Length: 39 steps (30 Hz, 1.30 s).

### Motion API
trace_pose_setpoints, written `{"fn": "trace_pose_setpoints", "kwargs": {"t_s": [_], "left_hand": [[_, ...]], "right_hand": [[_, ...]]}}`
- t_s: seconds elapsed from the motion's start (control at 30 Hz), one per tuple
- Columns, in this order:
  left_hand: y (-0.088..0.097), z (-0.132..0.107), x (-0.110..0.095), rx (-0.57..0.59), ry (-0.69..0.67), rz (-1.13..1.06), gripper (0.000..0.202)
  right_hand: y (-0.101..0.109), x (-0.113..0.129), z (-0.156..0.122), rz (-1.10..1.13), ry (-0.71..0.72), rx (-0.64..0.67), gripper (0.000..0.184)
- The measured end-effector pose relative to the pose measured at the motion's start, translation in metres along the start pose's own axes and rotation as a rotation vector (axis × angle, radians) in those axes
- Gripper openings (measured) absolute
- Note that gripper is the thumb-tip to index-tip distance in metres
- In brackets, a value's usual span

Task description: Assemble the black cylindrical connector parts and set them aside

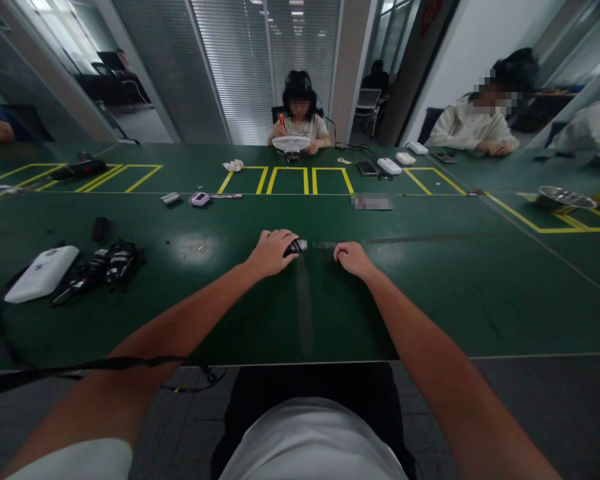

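My left hand point(271, 251) rests on the green table point(430, 287) with its fingers curled over a small black and silver object point(296, 247) whose tip pokes out to the right. My right hand point(353, 257) lies a little to the right, closed in a loose fist on the tabletop; a thin dark item point(325, 245) seems to run between the two hands, too small to name. Both forearms stretch out from the near table edge.
At my left lie a white power bank point(41, 272), black straps and clips point(100, 265) and a cable. Further off are a pink item point(199, 199), phones and a metal bowl point(565, 197). People sit across the table and at the right, within yellow marked boxes.
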<state>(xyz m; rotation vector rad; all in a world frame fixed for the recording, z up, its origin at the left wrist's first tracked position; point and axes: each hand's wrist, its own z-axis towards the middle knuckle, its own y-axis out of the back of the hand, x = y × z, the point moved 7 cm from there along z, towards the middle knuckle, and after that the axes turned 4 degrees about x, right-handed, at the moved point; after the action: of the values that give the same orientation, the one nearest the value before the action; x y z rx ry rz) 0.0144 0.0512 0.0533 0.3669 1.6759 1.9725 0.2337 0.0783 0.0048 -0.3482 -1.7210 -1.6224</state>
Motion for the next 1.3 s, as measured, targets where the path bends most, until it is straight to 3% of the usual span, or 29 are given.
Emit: {"fn": "trace_pose_setpoints", "kwargs": {"t_s": [0.13,0.3,0.9,1.3], "left_hand": [[-0.025,0.019,-0.031,0.004,-0.078,-0.060,0.046],[-0.039,0.023,-0.031,-0.023,-0.008,-0.133,0.047],[-0.034,0.012,-0.022,0.001,0.004,-0.243,0.050],[-0.032,0.015,-0.026,-0.025,0.067,-0.224,0.047]], "right_hand": [[0.000,-0.002,0.003,0.001,-0.007,-0.009,0.025],[-0.001,-0.002,0.004,-0.009,0.007,-0.005,0.025],[-0.003,0.000,0.000,-0.011,-0.030,-0.021,0.024],[-0.004,0.000,0.001,-0.012,-0.037,-0.015,0.023]]}}
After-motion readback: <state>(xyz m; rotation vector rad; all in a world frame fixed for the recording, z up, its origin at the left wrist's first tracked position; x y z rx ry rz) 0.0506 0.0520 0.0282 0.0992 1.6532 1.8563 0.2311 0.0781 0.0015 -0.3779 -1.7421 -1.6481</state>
